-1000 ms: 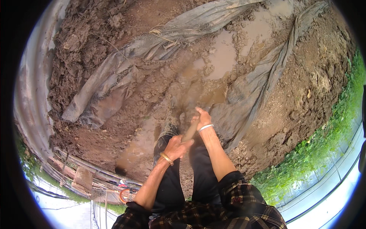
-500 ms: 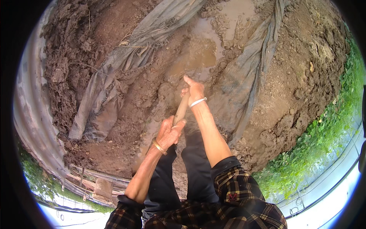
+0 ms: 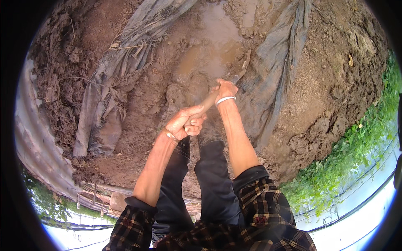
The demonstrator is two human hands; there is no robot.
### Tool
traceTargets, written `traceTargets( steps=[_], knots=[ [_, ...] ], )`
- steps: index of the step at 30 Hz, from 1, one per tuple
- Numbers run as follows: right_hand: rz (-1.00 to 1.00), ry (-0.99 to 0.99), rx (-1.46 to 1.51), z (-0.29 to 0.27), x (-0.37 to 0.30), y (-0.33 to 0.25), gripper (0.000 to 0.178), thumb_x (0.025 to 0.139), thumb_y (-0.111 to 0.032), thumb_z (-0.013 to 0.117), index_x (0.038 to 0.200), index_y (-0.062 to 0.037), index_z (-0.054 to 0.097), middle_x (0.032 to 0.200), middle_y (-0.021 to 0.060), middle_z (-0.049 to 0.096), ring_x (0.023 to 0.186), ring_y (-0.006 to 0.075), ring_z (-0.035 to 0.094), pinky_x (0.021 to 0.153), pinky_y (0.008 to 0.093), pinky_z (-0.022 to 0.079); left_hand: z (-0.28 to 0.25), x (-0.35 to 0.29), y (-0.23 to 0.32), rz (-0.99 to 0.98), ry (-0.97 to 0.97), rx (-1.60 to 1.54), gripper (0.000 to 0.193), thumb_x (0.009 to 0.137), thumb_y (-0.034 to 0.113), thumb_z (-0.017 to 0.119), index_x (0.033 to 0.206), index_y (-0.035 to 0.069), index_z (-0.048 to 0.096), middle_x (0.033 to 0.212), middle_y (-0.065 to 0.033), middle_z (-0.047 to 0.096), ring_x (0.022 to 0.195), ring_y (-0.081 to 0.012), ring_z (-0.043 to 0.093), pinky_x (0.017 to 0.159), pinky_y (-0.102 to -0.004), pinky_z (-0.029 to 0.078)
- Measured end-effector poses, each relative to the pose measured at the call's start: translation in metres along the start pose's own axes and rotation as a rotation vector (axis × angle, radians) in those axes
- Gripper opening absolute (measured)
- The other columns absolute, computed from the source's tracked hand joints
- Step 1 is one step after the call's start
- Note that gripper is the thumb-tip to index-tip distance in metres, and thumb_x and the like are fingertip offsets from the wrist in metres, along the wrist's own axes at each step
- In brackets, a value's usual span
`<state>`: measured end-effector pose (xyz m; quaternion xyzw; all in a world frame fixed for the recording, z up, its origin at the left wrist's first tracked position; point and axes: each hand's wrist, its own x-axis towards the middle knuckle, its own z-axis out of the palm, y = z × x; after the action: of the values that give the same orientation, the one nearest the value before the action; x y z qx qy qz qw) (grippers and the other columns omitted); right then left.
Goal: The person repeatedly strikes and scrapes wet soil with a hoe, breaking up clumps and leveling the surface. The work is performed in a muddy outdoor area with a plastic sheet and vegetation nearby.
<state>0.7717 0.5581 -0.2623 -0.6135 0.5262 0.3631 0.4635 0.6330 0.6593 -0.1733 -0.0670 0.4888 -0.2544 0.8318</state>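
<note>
Both my hands grip the pale wooden handle of a hoe [image 3: 205, 105], which slants from lower left to upper right. My left hand [image 3: 184, 124], with a bracelet at its wrist, is wrapped round the near end. Farther up the shaft, my right hand [image 3: 226, 90] is closed on it, a white bangle at its wrist. Past the right hand, the muddy head [image 3: 245, 63] shows as a narrow edge beside a dark cloth strip. Mud makes the exact outline of that head hard to tell. A puddle of brown water [image 3: 207, 58] lies just beyond my hands.
Crumpled grey cloth [image 3: 106, 92] lies on the left bank, and a second grey sheet [image 3: 272, 75] runs along the right. Wet mud and clods surround my legs. Corrugated sheeting [image 3: 39, 129] stands at far left; green plants [image 3: 351, 146] grow at right.
The hoe has swung from near upright to a rightward slant, and its head now shows by the right sheet. My left hand has risen slightly, and my right has shifted right.
</note>
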Motion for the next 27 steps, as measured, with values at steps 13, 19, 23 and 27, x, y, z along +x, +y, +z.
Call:
traceTargets(
  steps=[13, 19, 23, 27],
  knots=[
    [0.011, -0.05, -0.012, -0.033, -0.075, 0.029, 0.021, 0.082, -0.009, 0.073, 0.087, -0.0044, 0.054, 0.065, 0.005, 0.052, 0.045, 0.0183, 0.052, 0.037, 0.0347, 0.04, 0.027, -0.069, -0.063, -0.051, 0.062, 0.1, 0.031, 0.099, 0.032, 0.056, 0.087, 0.004, 0.054, 0.056, 0.0021, 0.038, 0.041, -0.008, 0.033, 0.038, -0.0223, 0.025],
    [0.047, -0.025, -0.217, -0.038, -0.007, 0.011, 0.012, 0.085, -0.005, 0.065, 0.093, 0.0031, 0.064, 0.058, 0.0069, 0.05, 0.047, 0.0219, 0.053, 0.042, 0.0385, 0.044, 0.024, -0.009, -0.064, -0.021, 0.023, -0.196, 0.033, 0.1, 0.033, 0.055, 0.087, 0.003, 0.052, 0.056, 0.0047, 0.038, 0.039, -0.0054, 0.031, 0.038, -0.0209, 0.026],
    [0.092, -0.038, -0.207, -0.041, -0.01, 0.027, 0.013, 0.086, -0.007, 0.067, 0.086, -0.0007, 0.056, 0.059, 0.0066, 0.05, 0.045, 0.0204, 0.051, 0.042, 0.037, 0.043, 0.022, -0.018, -0.084, 0.017, 0.083, -0.147, 0.033, 0.1, 0.033, 0.054, 0.087, 0.003, 0.052, 0.057, 0.003, 0.037, 0.042, -0.0063, 0.031, 0.039, -0.0207, 0.025],
    [0.085, -0.161, -0.133, -0.068, -0.06, 0.059, 0.022, 0.083, -0.011, 0.074, 0.086, -0.0037, 0.053, 0.061, 0.0066, 0.051, 0.044, 0.0188, 0.05, 0.04, 0.0364, 0.041, 0.034, -0.065, -0.118, 0.055, 0.215, 0.108, 0.033, 0.101, 0.033, 0.053, 0.084, 0.004, 0.051, 0.056, 0.0006, 0.038, 0.042, -0.0084, 0.032, 0.039, -0.0224, 0.025]
  ],
)
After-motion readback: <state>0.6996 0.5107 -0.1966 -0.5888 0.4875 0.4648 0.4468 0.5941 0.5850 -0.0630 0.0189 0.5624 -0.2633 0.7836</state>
